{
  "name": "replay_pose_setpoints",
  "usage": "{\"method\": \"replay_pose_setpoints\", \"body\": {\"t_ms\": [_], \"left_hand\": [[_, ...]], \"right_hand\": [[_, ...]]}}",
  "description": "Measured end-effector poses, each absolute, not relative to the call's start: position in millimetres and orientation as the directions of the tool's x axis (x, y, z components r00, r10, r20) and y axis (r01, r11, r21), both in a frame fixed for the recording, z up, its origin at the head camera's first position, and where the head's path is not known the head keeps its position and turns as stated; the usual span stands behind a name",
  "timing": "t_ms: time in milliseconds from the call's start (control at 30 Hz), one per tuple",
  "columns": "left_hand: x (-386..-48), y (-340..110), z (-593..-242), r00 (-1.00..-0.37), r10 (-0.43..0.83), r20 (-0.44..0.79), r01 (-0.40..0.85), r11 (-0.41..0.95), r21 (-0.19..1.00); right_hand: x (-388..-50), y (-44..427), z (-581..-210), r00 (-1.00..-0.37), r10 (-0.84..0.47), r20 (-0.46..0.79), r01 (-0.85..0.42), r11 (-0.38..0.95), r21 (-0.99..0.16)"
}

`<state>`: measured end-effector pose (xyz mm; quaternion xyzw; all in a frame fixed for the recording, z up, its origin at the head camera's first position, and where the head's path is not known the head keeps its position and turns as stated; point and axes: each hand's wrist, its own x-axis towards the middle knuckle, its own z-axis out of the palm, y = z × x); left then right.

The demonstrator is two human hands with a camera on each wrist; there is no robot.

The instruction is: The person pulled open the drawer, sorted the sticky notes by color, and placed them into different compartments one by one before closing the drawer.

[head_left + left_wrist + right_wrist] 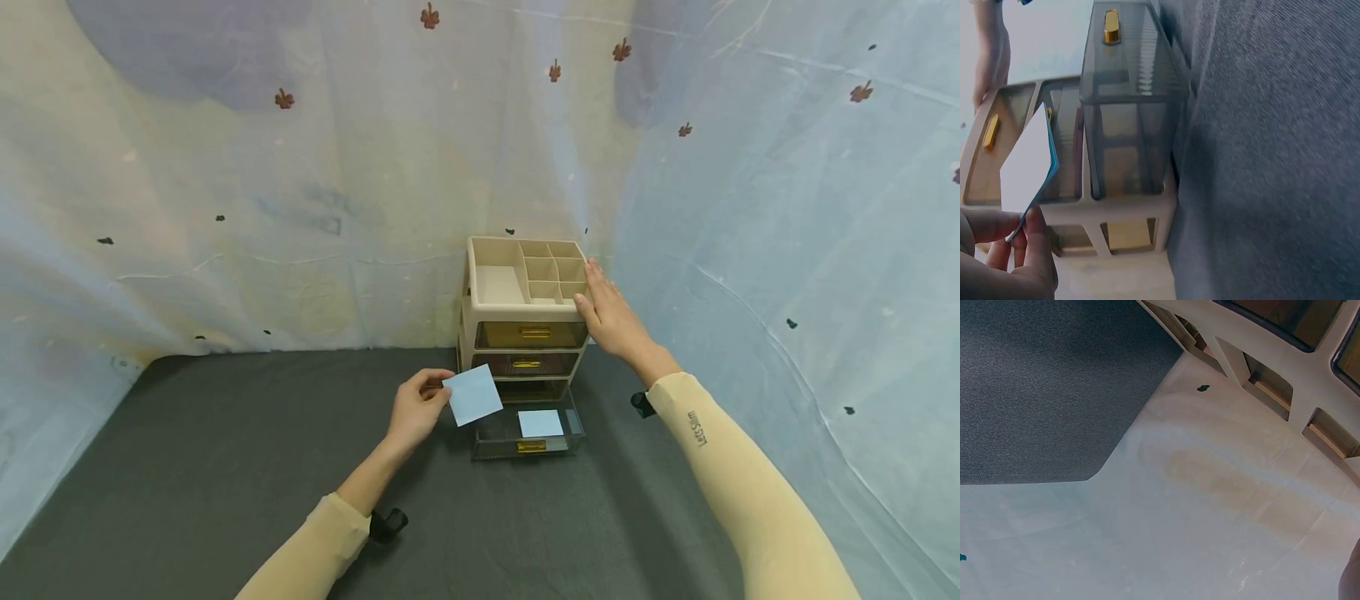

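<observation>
My left hand (417, 410) pinches a light blue square of note paper (472, 395) by its edge, thumb against fingers. In the left wrist view the note paper (1027, 164) shows a pale face and a bluer edge. It is held in front of a cream desktop drawer organizer (525, 310). The organizer's smoky, see-through bottom drawer (497, 433) is pulled out, and another light blue paper piece (540, 423) lies in it. My right hand (617, 318) rests against the organizer's upper right side, fingers straight. Only a sliver of that hand enters the right wrist view.
Two upper drawers with gold handles, the top one (491, 335) and the middle one (491, 365), are closed. Open compartments (498, 283) form the organizer's top. It stands on a dark grey cloth surface (262, 467), near a patterned hanging cloth (375, 167) behind and to the right.
</observation>
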<state>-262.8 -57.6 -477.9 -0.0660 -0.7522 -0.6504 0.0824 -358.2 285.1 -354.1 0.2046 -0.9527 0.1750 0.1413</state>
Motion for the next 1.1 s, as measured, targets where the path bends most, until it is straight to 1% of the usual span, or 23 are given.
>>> {"method": "replay_pose_setpoints", "body": {"t_ms": [100, 367, 533, 767, 967, 1100], "left_hand": [[-263.1, -51.4, -476.1, -0.97, 0.027, 0.24, 0.241, 0.169, 0.956], [-266.3, -33.1, -471.0, -0.954, 0.115, 0.275, 0.294, 0.206, 0.933], [-269.4, -22.7, -470.1, -0.934, 0.173, 0.312, 0.35, 0.27, 0.897], [-276.0, -14.7, -472.4, -0.91, 0.27, 0.313, 0.398, 0.367, 0.841], [-277.8, -13.7, -475.2, -0.862, 0.4, 0.313, 0.474, 0.414, 0.777], [-278.2, -11.8, -479.3, -0.839, 0.448, 0.31, 0.509, 0.442, 0.738]], "right_hand": [[-358.1, 285.7, -354.4, -0.877, -0.339, 0.34, -0.438, 0.856, -0.276], [-357.8, 286.5, -354.8, -0.876, -0.338, 0.344, -0.439, 0.854, -0.28], [-357.6, 286.7, -355.1, -0.879, -0.336, 0.339, -0.437, 0.853, -0.285], [-357.4, 285.9, -355.3, -0.882, -0.331, 0.335, -0.43, 0.856, -0.287], [-358.2, 286.0, -355.2, -0.88, -0.334, 0.338, -0.435, 0.853, -0.289], [-358.9, 286.0, -355.1, -0.88, -0.333, 0.337, -0.433, 0.855, -0.286]]}}
